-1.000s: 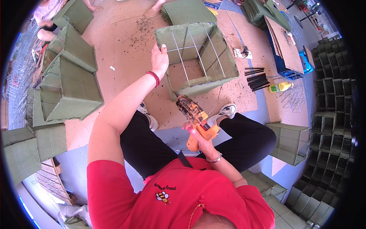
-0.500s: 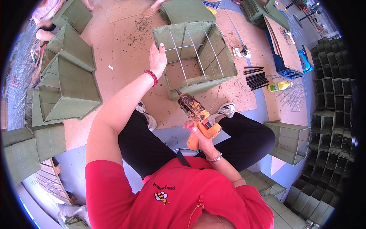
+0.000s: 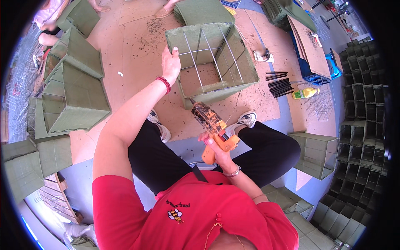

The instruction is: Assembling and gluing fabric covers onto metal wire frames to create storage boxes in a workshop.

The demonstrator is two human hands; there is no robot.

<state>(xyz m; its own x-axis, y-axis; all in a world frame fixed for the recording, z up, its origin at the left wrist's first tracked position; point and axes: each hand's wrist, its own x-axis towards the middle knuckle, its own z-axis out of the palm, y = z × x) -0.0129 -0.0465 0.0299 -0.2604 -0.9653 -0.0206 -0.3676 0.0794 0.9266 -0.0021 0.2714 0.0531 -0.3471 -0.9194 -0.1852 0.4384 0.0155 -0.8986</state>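
Observation:
A green fabric-covered box (image 3: 221, 94) with a metal wire frame stands on the floor in front of me, its wire-crossed opening facing up. My left hand (image 3: 170, 64) grips its left wall, thumb at the rim and fingers mostly on the outer side. In my right hand (image 3: 220, 153) is an orange hot glue gun (image 3: 209, 121), its barrel caked with dark, worn residue. The gun's nozzle points up and left, close to the box's near left corner. I cannot tell whether the tip touches the fabric.
Black glue sticks (image 3: 281, 85) lie to the right, beside a yellow bottle (image 3: 306, 93). Green boxes (image 3: 81, 98) line the left, and more are stacked (image 3: 358, 137) at far right. Folded green panels (image 3: 204, 12) lie beyond the box. Another person's foot (image 3: 164, 11) shows at the top.
The glue gun and my right hand have moved slightly left. The box and my left hand have shifted a little left too; both grips are the same.

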